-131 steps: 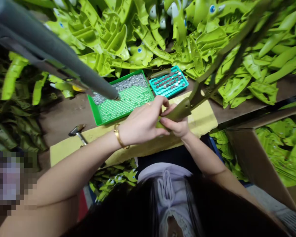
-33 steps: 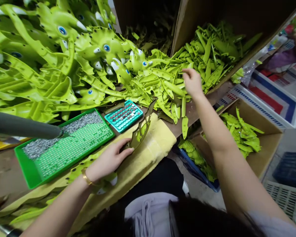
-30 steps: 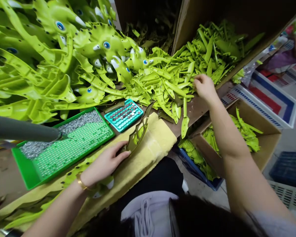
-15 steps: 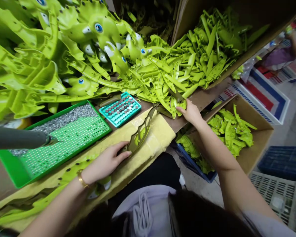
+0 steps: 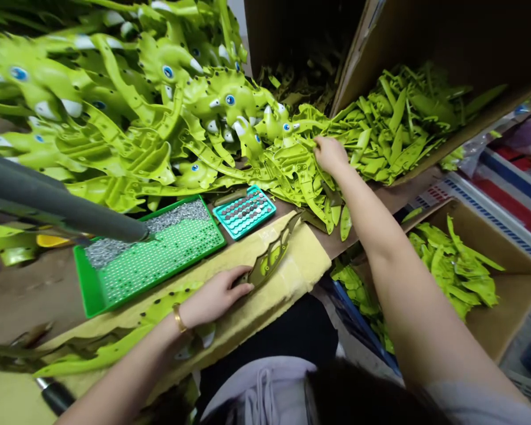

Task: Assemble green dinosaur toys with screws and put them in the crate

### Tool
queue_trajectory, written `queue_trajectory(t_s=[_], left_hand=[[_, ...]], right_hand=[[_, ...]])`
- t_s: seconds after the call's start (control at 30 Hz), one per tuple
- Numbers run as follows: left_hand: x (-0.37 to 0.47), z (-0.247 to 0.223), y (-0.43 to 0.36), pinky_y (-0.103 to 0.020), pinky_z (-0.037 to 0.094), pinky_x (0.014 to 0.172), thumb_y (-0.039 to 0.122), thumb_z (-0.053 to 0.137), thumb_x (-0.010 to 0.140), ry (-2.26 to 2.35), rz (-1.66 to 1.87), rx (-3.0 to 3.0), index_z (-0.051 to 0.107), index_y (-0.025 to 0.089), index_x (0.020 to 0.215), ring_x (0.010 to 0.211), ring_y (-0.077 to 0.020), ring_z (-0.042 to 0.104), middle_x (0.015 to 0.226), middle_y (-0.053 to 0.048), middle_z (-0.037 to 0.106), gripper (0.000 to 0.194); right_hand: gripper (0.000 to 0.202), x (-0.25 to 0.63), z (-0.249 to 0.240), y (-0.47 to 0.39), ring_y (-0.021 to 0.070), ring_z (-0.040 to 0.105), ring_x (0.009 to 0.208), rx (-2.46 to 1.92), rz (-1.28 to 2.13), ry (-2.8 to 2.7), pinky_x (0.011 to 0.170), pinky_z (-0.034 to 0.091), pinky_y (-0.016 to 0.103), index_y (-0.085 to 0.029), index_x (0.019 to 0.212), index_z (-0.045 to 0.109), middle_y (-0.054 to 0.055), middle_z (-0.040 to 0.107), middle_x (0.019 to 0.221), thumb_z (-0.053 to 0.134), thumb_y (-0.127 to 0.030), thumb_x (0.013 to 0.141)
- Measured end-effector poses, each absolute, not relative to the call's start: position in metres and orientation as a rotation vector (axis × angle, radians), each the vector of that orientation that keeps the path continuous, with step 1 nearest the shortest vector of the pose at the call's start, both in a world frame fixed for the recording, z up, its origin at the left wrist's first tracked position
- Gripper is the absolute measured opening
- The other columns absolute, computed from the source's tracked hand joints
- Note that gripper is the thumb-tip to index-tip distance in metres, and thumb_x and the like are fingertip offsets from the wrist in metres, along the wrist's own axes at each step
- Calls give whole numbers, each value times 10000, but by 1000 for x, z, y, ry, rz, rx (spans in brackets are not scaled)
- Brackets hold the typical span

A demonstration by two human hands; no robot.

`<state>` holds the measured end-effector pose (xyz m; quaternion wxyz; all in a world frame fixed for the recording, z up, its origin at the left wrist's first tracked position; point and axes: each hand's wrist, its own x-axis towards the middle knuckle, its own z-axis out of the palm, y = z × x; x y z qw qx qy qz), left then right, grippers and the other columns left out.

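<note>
My left hand (image 5: pixel 221 298) is closed narrowly, thumb and fingers pinching the near end of an olive piece (image 5: pixel 260 276), which lies on the yellow cloth (image 5: pixel 307 257) with its long tip pointing away from me. A light green piece (image 5: pixel 273 257) shows within its outline; whether the two are joined cannot be established. My right hand (image 5: pixel 331 156) is at the pile of green parts (image 5: pixel 303 171), fingers curled and fingertips down among them; whether it grips a part I cannot tell. Change noted: half a second ago this hand is at the near edge of the pile, by the cloth; now it is farther back, close to the toy heads (image 5: pixel 230 100). The left hand's hold is unaltered. My finding is that the work at the cloth is paused, with the olive piece kept in place while the right hand searches or sorts among the parts. A spotted green toy part (image 5: pixel 157 307) lies on the cloth, partly hidden by my left forearm. Beyond the cloth stand the green tray (image 5: pixel 86 289), partly filled with small metal bits (image 5: pixel 177 215), and, just beside it, the teal tray (image 5: pixel 236 229) with rows of discs (image 5: pixel 248 206).
</note>
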<state>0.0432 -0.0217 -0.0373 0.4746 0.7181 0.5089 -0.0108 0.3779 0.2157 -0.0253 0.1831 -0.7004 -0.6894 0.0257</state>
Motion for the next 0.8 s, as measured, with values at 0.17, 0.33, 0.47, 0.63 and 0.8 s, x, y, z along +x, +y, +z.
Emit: queue_trajectory(t_s=[0.17,0.33,0.47,0.63,0.8], left_hand=[[23,-38,-22,-439,439,1083,596,458,809,1293,6,1727,621,151,1229,1216,-316,595,1319,-135,630,632],[16,-42,-22,-425,457,1064,599,480,794,1293,22,1719,642,169,1196,1185,-306,618,1288,-118,654,610],[16,-46,-22,-429,462,1056,615,479,788,1313,75,1724,650,166,1183,1169,-308,628,1272,-119,663,621],[16,-47,-23,-430,449,1072,616,468,794,1340,43,1725,638,136,1215,1195,-313,613,1299,-134,643,660],[15,-46,-21,-432,455,1067,620,484,798,1324,50,1740,648,169,1206,1206,-317,606,1303,-117,644,630]], right_hand=[[501,410,-12,193,244,601,1182,-1921,-54,-1628,1047,438,446,-96,1395,442,160,603,1325,283,-231,940],[470,449,-15,177,248,641,1093,-2029,-90,-1538,1020,463,434,-64,1303,535,174,667,1198,383,-278,913],[452,441,-22,184,242,655,1051,-2037,-101,-1689,983,489,442,-125,1120,648,153,698,1089,334,-403,950],[689,407,-38,205,352,644,1080,-2278,-11,-1553,946,464,590,-55,996,672,238,676,977,324,-643,911],[561,425,-32,230,366,613,1132,-2216,-19,-1392,956,452,616,-37,1111,623,275,647,1048,348,-498,947]])
